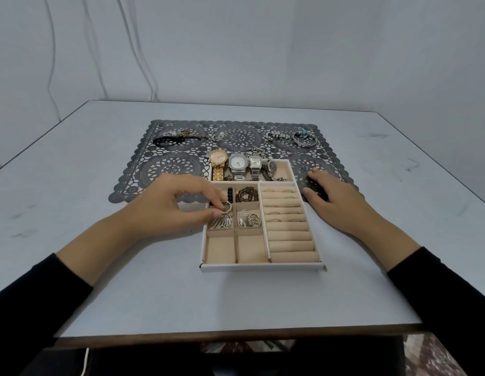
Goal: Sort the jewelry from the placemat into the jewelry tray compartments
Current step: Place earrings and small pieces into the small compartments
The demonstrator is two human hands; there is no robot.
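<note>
The left hand [176, 204] pinches a silver ring [226, 206] between thumb and forefinger above the middle-left compartment of the jewelry tray [263, 267], where other silver pieces lie. The right hand [336, 199] rests on the placemat [168, 164] just right of the tray, its fingers [309, 192] bent over a dark piece [317, 189]; I cannot tell whether they grip it. Watches [237, 162] fill the tray's far compartment
</note>
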